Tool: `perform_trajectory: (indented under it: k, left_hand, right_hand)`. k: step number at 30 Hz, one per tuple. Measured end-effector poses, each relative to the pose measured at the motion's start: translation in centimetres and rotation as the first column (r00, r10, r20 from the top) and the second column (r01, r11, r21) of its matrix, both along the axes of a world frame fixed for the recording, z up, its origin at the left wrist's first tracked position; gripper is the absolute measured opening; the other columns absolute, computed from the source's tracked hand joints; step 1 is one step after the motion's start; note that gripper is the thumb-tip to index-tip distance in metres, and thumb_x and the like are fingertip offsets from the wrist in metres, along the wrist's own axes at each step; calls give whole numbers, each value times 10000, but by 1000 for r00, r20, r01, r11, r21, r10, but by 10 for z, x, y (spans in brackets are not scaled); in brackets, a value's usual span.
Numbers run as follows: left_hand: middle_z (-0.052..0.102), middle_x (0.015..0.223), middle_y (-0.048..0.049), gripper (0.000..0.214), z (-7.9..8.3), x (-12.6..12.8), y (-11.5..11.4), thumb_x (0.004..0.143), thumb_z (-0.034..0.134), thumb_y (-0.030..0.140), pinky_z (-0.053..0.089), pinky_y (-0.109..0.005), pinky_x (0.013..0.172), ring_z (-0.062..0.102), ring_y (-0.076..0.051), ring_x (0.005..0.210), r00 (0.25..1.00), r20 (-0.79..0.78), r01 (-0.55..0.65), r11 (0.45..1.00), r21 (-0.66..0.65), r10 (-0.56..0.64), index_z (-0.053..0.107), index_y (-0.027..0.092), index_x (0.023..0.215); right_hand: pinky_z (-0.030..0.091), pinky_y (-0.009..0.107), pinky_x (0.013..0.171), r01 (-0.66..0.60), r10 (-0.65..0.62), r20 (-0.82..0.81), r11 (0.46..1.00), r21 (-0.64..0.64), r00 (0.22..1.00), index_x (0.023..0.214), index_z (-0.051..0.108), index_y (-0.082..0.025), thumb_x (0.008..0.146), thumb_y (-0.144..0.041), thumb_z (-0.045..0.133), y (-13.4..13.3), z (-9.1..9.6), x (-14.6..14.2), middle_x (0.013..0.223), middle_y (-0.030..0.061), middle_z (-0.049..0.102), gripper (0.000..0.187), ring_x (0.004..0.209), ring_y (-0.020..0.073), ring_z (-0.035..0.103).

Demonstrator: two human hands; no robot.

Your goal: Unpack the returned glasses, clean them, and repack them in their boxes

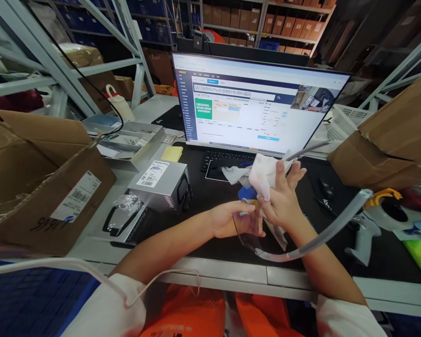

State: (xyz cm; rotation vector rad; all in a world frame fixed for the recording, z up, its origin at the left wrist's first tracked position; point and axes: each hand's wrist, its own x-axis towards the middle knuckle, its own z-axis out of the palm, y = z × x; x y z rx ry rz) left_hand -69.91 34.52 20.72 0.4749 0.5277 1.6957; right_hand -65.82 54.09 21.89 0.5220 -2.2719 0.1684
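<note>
Between my hands, above the black desk mat, is a pair of glasses [243,232] with a clear, purple-tinted lens. One long grey temple [305,252] reaches right, over my right forearm; another grey temple shows behind the fingers. My left hand [233,218] pinches the lens near its edge, thumb on top. My right hand [280,203] holds a crumpled white cloth [262,174] against the glasses, with two fingers raised. Part of the frame is hidden behind the hands and cloth. Beneath them something blue [247,193] shows, too covered to name.
A monitor [245,107] stands behind a keyboard [210,159]. To the left are a silver glasses box [164,187], yellow sticky notes [171,153] and an open carton [45,187]. On the right lie a mouse [325,188], a handheld scanner [365,236], a tape roll [389,210] and another carton [386,145].
</note>
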Motion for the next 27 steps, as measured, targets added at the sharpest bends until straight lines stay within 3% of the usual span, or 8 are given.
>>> perform_trajectory:
  k: [3, 7, 9, 12, 15, 20, 24, 27]
  left_hand:
    - [729, 760, -92, 285, -2, 0, 2, 822, 699, 389, 505, -410, 926, 685, -192, 728, 1000, 20, -22, 1000, 13, 22, 712, 122, 922]
    - [722, 731, -103, 320, -3, 0, 3, 824, 677, 418, 496, -371, 872, 671, -205, 729, 1000, -4, -8, 999, 33, 8, 736, 107, 867]
    - [716, 726, -113, 359, -3, 1, 2, 820, 675, 435, 486, -364, 872, 666, -215, 751, 1000, -15, 14, 1000, 23, -14, 746, 83, 825]
    - [708, 711, -107, 339, 0, 2, 0, 808, 682, 418, 476, -363, 881, 665, -222, 771, 1000, 1, 8, 1000, 9, -8, 744, 84, 816]
    - [718, 711, -102, 297, 2, 2, -2, 793, 706, 392, 475, -365, 905, 672, -216, 774, 1000, 5, 10, 1000, 11, -10, 731, 100, 839]
    - [733, 760, -95, 254, -3, 0, 0, 814, 682, 350, 479, -395, 929, 673, -198, 729, 999, 15, 36, 999, 32, -36, 702, 121, 921]
    - [725, 734, -102, 253, -6, -1, 2, 844, 621, 351, 474, -422, 943, 672, -204, 720, 999, 53, 11, 999, 31, -12, 698, 118, 904]
    - [726, 753, -105, 261, -6, -2, 2, 830, 637, 352, 466, -430, 955, 671, -208, 734, 999, 46, -7, 999, 49, 5, 702, 120, 931]
  right_hand:
    - [-45, 717, 1212, -21, 17, -50, 997, -77, 999, 1591, 314, -343, 1007, -272, 354, -9, 5, 2, 1712, -63, -160, 589, 1536, 392, -231]
    - [-16, 686, 1230, -61, 61, -1, 993, -97, 998, 1646, 96, -284, 1026, -338, 258, -24, 7, 12, 1706, -19, -199, 643, 1532, 364, -248]
    - [-49, 693, 1219, -78, 80, 56, 996, -41, 995, 1639, 160, -292, 1032, -409, 232, -27, 5, 15, 1724, 5, -126, 623, 1535, 381, -236]
    - [-111, 703, 1197, -93, 90, 95, 995, 23, 991, 1558, 399, -328, 1018, -554, 231, -23, -1, 15, 1731, 22, 47, 609, 1536, 404, -235]
    - [-157, 695, 1187, -40, 35, 75, 997, 59, 997, 1446, 557, -343, 970, -668, 304, -11, -4, 10, 1705, 20, 188, 629, 1528, 398, -268]
    - [-177, 697, 1174, 65, -65, -1, 997, 31, 998, 1355, 646, -302, 969, -573, 383, 3, -7, 0, 1696, 24, 221, 540, 1533, 404, -253]
    - [-71, 730, 1192, 152, -155, -77, 987, -43, 985, 1410, 593, -284, 990, -420, 376, 3, -6, -3, 1706, 33, 189, 492, 1551, 432, -168]
    - [86, 688, 1229, 143, -177, -154, 968, -208, 972, 1606, 289, -203, 1027, -421, 239, 1, 1, 4, 1711, 106, 132, 621, 1571, 418, -64]
